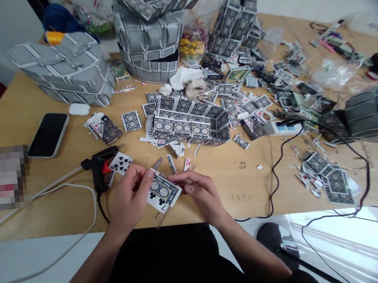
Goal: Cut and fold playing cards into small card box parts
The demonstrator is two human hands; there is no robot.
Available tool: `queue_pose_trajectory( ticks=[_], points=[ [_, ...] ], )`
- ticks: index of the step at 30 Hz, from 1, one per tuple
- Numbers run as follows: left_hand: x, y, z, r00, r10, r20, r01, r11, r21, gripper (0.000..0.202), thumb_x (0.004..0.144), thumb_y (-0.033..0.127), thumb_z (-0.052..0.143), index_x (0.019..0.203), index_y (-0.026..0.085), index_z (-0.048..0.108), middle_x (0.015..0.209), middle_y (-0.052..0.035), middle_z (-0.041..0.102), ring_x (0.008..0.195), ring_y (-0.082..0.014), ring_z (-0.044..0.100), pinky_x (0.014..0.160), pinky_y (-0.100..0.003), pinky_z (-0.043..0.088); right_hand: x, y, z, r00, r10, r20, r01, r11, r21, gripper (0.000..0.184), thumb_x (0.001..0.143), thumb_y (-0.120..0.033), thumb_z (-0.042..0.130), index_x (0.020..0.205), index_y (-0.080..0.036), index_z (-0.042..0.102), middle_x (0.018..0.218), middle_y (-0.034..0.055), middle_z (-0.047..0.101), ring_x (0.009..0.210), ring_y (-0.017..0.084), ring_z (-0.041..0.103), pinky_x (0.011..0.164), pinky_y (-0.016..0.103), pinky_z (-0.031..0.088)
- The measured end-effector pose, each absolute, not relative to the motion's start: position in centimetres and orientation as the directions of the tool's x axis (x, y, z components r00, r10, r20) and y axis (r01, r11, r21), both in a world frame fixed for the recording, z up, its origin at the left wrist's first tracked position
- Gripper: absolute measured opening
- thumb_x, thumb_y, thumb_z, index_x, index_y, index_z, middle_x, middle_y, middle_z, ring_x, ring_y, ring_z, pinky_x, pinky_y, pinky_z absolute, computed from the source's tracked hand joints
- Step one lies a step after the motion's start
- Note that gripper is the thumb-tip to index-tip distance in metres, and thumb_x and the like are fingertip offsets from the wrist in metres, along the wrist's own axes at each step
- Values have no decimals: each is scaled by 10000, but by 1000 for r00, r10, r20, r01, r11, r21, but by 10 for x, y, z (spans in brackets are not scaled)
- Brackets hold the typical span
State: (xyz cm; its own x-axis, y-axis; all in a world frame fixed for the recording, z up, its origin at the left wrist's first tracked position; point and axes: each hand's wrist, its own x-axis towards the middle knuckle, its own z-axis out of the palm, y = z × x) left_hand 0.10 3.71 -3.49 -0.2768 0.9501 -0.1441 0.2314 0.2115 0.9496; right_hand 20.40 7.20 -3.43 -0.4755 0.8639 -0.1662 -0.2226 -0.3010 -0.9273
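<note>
Now the left hand (129,197) and right hand (201,194) pinch a card piece (163,191), while a built card box (190,125) stands at twelve o'clock, loose cards (328,176) at three.

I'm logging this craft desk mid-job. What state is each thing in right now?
Card piece: pinched between left hand and right hand.
Glue gun: lying flat, cord attached.
Phone: face up, screen dark.
Earbud case: shut.
Card tray: open on top.
Power strip: black plug in.
</note>
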Motion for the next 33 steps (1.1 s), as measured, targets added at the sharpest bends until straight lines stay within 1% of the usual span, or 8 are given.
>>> queue_pose_trajectory(
  ticks=[4,6,10,14,18,22,25,33],
  points=[
    [0,36,-37,-197,978,-61,318,123,940,287,1058,374,620,826,223,545,634,62,481,568,-120,450,521,-241,351,198,75,-34,-428,862,-271,-166,-369,-914,296,834,-444,936,874,-197,777,812,30,810,721,169,725,728,292,584],
    [1,36,-35,-173,985,-11,350,72,934,279,1057,350,624,820,216,561,631,68,473,561,-112,434,517,-242,336,194,76,-34,-449,840,-304,-187,-421,-888,325,732,-346,1013,903,-205,775,765,1,799,679,151,711,700,272,572],
    [3,38,-33,-149,989,22,350,32,936,280,1043,313,638,792,209,570,613,77,461,541,-101,412,502,-240,321,191,77,-38,-489,811,-322,-202,-464,-862,387,722,-299,1011,1054,-216,830,745,-17,800,660,134,705,697,267,566],
    [3,37,-34,-185,982,-43,278,94,956,254,1052,365,635,854,209,611,653,56,533,574,-111,485,517,-227,377,194,79,-42,-484,809,-335,-218,-481,-849,326,755,-325,986,1044,-230,870,809,7,835,684,149,718,723,304,582],
    [4,33,-30,-183,974,-134,100,154,983,234,1040,438,658,1090,211,636,864,-1,700,673,-136,628,577,-225,490,196,83,-42,-295,896,-331,-325,-420,-847,282,771,-366,981,1012,-257,881,854,10,842,738,155,716,765,309,580],
    [15,30,-24,-42,973,-226,53,228,972,332,911,374,820,1144,198,663,1082,-75,801,906,-214,752,772,-287,597,192,83,-39,-212,915,-344,-422,-403,-812,252,755,-391,996,891,-232,855,823,4,812,685,131,647,666,257,512],
    [25,31,-25,-49,969,-244,36,246,969,366,889,334,825,1206,189,711,1133,-87,820,940,-236,773,806,-311,613,188,79,-36,-195,899,-392,-466,-436,-770,298,731,-384,1013,882,-208,825,808,0,790,667,114,605,645,236,465],
    [17,35,-26,-81,975,-209,47,213,976,187,974,349,738,878,191,711,769,-8,758,698,-146,690,660,-225,557,186,76,-32,-216,900,-379,-424,-436,-794,291,744,-318,974,843,-195,730,736,-29,718,632,115,564,632,250,448]
  ],
)
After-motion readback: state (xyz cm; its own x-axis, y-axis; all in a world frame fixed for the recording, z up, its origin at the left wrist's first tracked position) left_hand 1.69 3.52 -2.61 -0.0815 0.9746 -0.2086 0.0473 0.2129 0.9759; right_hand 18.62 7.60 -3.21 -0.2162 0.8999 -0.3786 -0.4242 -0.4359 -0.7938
